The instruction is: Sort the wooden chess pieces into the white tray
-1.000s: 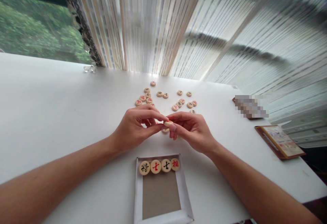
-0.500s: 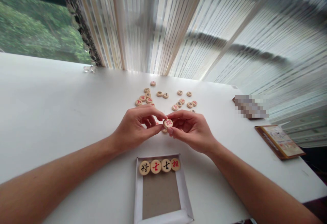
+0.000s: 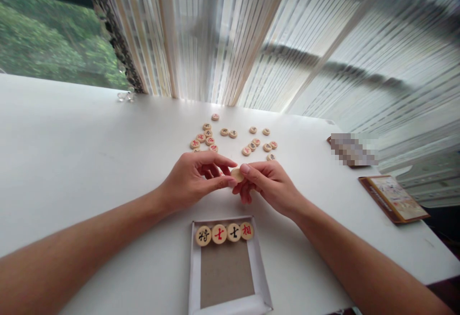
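Between my two hands, over the white table, is a round wooden Chinese chess piece (image 3: 236,175) with a blank face showing. My right hand (image 3: 269,183) pinches it, thumb on the upper face and fingers curled beneath. At its left edge, the thumb and forefinger of my left hand (image 3: 197,173) close around it. Below the hands lies a shallow white box (image 3: 195,276) with a grey-brown bottom. Along its far side sits a row of pieces, a black one (image 3: 203,236), a red one (image 3: 219,234), another black one (image 3: 234,232) and a red one (image 3: 247,230).
Several loose chess pieces (image 3: 210,141) lie scattered beyond my hands, with more (image 3: 252,146) to the right. Two brown flat items, one blurred (image 3: 352,150) and one with a picture (image 3: 398,199), rest at the right. Small glass ornaments (image 3: 125,96) stand near the curtain (image 3: 223,41).
The held piece has been turned, from its red character to a blank face. My right thumb has moved from below the piece onto its face, and the right fingers now curl underneath.
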`<state>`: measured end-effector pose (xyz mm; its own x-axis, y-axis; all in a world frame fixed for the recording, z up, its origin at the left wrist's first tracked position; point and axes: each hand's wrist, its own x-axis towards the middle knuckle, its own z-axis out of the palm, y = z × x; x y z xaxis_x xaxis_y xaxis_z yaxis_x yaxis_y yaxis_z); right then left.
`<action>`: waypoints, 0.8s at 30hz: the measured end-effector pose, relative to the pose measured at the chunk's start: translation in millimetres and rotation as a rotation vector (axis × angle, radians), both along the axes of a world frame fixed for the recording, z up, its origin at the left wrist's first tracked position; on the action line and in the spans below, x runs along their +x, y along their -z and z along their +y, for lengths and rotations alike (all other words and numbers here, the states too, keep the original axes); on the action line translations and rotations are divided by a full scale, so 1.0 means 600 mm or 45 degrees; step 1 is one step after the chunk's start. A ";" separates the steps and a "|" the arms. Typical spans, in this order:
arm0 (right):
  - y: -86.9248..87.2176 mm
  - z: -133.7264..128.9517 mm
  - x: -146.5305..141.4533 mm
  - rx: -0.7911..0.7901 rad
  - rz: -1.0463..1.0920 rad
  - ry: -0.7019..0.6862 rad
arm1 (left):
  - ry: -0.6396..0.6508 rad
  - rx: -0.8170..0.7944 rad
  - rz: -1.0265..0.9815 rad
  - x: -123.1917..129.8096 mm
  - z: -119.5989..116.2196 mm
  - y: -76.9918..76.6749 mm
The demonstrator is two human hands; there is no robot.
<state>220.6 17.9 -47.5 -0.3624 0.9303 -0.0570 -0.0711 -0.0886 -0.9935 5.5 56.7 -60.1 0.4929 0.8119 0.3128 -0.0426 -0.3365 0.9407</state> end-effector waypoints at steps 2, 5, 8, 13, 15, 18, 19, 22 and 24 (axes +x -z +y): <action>-0.002 -0.001 -0.001 0.004 -0.014 0.001 | 0.012 0.012 0.012 0.000 0.000 0.000; -0.007 -0.003 -0.003 0.032 -0.069 -0.005 | 0.031 0.045 0.028 -0.002 -0.001 -0.001; -0.012 -0.006 -0.004 0.039 -0.107 -0.021 | 0.040 0.066 0.034 -0.003 -0.001 0.000; -0.007 -0.006 -0.001 0.096 -0.165 -0.017 | 0.050 0.061 0.067 -0.004 -0.001 0.002; -0.004 -0.005 0.001 0.110 -0.129 -0.010 | 0.051 0.065 0.081 -0.004 -0.001 0.002; -0.002 -0.001 0.004 0.110 -0.053 -0.027 | 0.038 0.096 0.065 -0.003 -0.002 0.001; -0.002 0.000 0.005 0.121 -0.050 -0.032 | 0.029 0.109 0.050 -0.003 -0.001 0.001; -0.006 0.003 0.008 0.162 -0.085 -0.040 | 0.011 0.145 0.015 -0.002 0.000 0.002; -0.008 0.005 0.011 0.162 -0.094 -0.048 | 0.011 0.164 0.010 -0.001 0.000 0.002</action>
<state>226.9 20.7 -42.5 -0.3961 0.9176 0.0327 0.0034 0.0371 -0.9993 5.0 56.8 -61.2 0.5028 0.7609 0.4102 -0.0386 -0.4543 0.8900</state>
